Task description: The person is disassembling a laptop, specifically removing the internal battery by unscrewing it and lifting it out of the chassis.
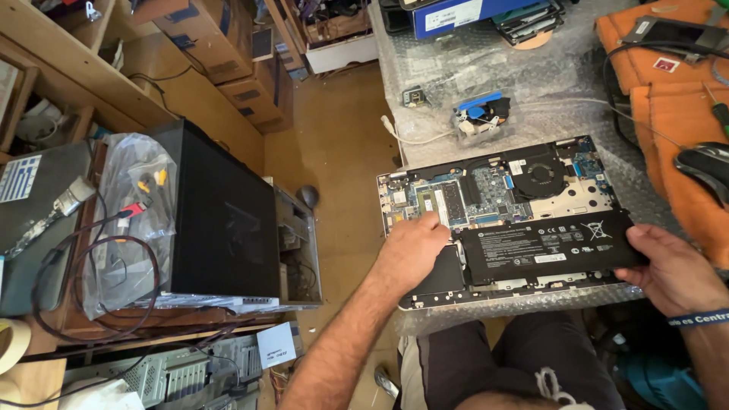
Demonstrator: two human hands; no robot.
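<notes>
At centre left a black computer tower (224,220) stood. Right of it, the left hand (414,247) pressed flat, fingers apart, on the opened laptop (497,197) on the bubble-wrapped surface (448,76). At lower right, the right hand (668,266) clamped its grip on the black battery (543,247).

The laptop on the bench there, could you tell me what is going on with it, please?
A person sits at a bench covered in bubble wrap with an open laptop lying bottom up, its cover off and its board and fan showing. The left hand rests on the laptop's left part, at the end of the black battery. The right hand grips the battery's right end. A black computer tower stands on the floor to the left.
</notes>
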